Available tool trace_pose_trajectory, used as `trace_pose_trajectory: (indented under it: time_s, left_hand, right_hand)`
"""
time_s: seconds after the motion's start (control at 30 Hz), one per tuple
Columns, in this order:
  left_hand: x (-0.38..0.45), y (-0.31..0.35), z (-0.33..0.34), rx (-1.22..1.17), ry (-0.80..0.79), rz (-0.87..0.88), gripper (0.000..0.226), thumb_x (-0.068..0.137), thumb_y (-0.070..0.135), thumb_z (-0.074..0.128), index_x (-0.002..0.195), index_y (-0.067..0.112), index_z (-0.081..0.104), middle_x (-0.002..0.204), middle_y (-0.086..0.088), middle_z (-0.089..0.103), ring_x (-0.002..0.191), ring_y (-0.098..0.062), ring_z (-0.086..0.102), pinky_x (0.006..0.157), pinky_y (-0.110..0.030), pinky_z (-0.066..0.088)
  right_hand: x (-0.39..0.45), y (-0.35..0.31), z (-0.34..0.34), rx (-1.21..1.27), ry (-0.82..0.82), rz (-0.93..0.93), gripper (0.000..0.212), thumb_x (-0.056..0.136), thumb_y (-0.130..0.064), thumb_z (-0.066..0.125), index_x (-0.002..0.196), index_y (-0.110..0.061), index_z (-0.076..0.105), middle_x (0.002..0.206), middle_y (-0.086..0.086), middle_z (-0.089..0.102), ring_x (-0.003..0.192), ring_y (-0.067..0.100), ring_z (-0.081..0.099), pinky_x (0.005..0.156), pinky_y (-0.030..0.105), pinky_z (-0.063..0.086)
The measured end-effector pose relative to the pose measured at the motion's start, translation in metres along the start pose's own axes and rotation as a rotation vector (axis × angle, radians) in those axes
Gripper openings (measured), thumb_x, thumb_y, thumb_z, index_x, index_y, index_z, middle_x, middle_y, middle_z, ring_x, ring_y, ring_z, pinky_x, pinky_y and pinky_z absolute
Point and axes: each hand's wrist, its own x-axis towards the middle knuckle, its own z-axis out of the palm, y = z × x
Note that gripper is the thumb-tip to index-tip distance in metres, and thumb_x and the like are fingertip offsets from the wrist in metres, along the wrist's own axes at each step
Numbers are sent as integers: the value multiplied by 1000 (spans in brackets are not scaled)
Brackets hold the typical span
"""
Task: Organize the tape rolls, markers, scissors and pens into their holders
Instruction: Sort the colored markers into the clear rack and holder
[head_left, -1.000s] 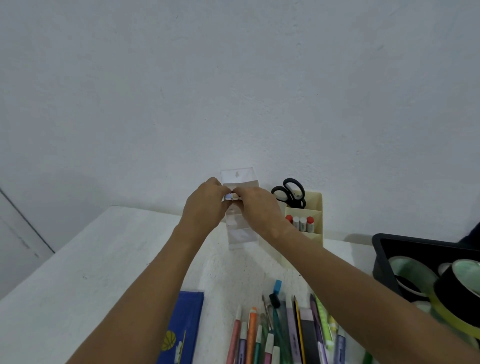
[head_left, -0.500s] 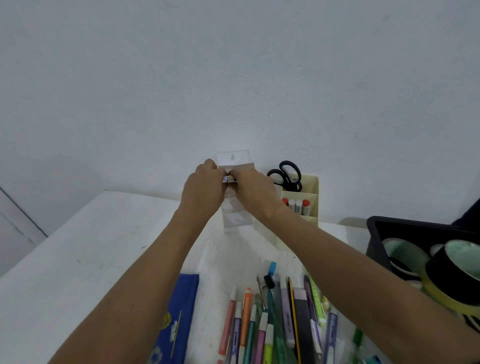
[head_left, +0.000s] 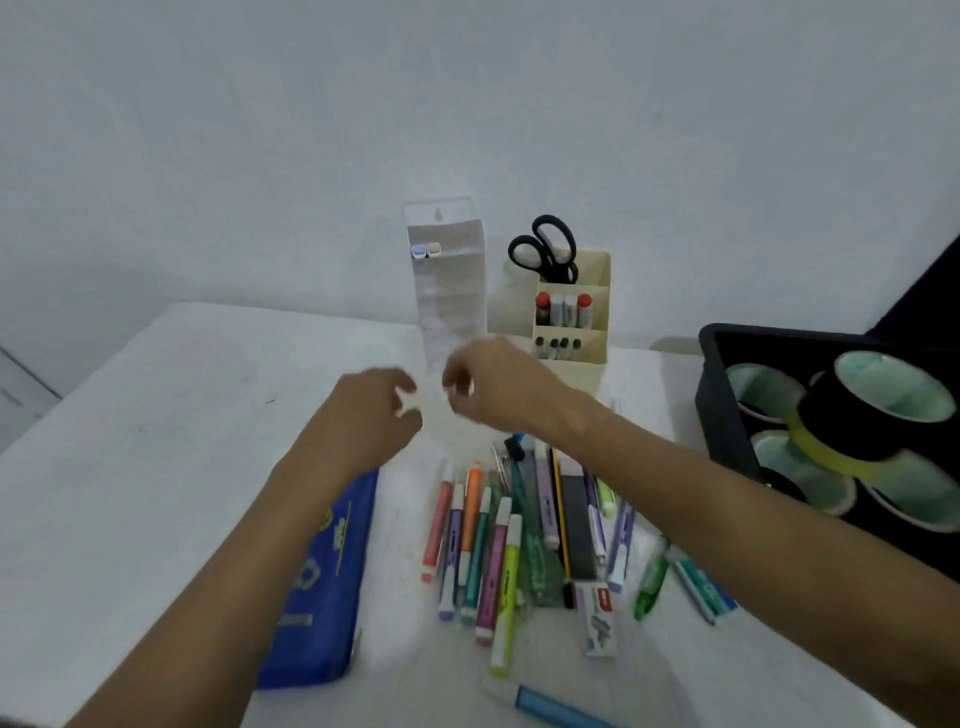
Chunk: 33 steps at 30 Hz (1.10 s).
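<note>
Both hands empty now, fingers loosely curled, blurred. Left hand (head_left: 371, 410) and right hand (head_left: 501, 384) have dropped away from the clear marker holder (head_left: 448, 280), which they pinched at half a second ago; they hover low in front of it, apart from it. Two marker caps (head_left: 426, 251) sit in the holder's top row, left side. Scissors (head_left: 545, 248) stand in the beige organizer (head_left: 587, 358) beside it. Loose markers and pens (head_left: 498, 535) lie on the table (head_left: 156, 441) below the hands. Tape rolls (head_left: 878, 410) in the black bin (head_left: 714, 395), right. Blue pouch (head_left: 324, 577) under left forearm.
</note>
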Motion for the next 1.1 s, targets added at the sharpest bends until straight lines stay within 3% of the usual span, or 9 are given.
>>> trace_pose_trajectory:
  time_s: [0.1, 0.2, 0.3, 0.43, 0.63, 0.77, 0.83, 1.0, 1.1]
  left_hand:
    - [-35, -16, 24, -34, -287, -108, 26, 85, 36, 67, 105, 19, 66, 91, 4, 66, 74, -9, 62, 68, -19, 47]
    - [-60, -24, 44, -107, -395, -176, 25, 83, 42, 68, 95, 21, 70, 77, 2, 71, 64, -9, 68, 58, -22, 56]
    - [-68, -25, 52, -164, -330, -198, 27, 83, 43, 68, 96, 20, 70, 71, 3, 69, 56, -7, 62, 48, -17, 48]
    - [-73, -19, 56, -160, -323, -164, 31, 80, 44, 70, 98, 19, 70, 77, 6, 67, 60, -4, 60, 52, -15, 43]
    - [-74, -22, 61, -115, -256, -195, 18, 81, 30, 70, 90, 14, 69, 76, 3, 69, 66, -4, 64, 56, -17, 49]
    - [-79, -19, 64, -53, -106, -204, 13, 84, 31, 63, 89, 19, 61, 81, 3, 64, 71, -10, 59, 64, -27, 49]
    - [-80, -17, 64, -69, -39, -194, 12, 86, 29, 60, 92, 19, 60, 75, 4, 63, 65, -11, 59, 62, -30, 51]
    - [-77, -15, 59, -89, 47, -155, 16, 89, 26, 60, 101, 17, 64, 69, 6, 63, 58, -8, 58, 48, -19, 41]
    - [-71, -15, 58, -88, 96, -166, 18, 91, 26, 58, 102, 14, 67, 74, 4, 63, 58, -5, 55, 47, -16, 35]
  right_hand:
    - [-41, -3, 28, 36, -279, 15, 14, 84, -16, 65, 94, -11, 72, 94, 4, 72, 80, 13, 65, 80, 32, 57]
    - [-75, -17, 54, 50, -406, 37, 16, 81, -30, 70, 83, -14, 66, 77, -1, 65, 68, 14, 62, 65, 33, 57]
    - [-102, -38, 71, -21, -415, 52, 25, 80, -38, 69, 81, -16, 57, 73, -2, 55, 66, 14, 54, 55, 25, 44]
    - [-114, -48, 72, -17, -336, 99, 30, 84, -33, 66, 99, -9, 59, 87, 3, 50, 75, 17, 51, 59, 25, 37]
    - [-127, -48, 74, -181, -239, 216, 49, 86, -21, 61, 130, -4, 48, 113, 16, 55, 94, 30, 60, 68, 30, 43]
    - [-131, -46, 98, -424, -134, 244, 49, 46, -22, 90, 87, -2, 72, 72, 14, 61, 50, 24, 58, 39, 25, 43]
    - [-132, -43, 111, -469, -136, 232, 49, 44, -15, 92, 87, 1, 74, 73, 16, 64, 48, 25, 57, 37, 27, 45]
    - [-126, -42, 104, -534, -62, 182, 34, 63, -8, 84, 92, 3, 70, 73, 15, 60, 53, 24, 56, 42, 29, 44]
    - [-119, -31, 92, -498, -47, 87, 42, 92, -4, 53, 132, 4, 43, 105, 22, 56, 87, 32, 60, 71, 39, 52]
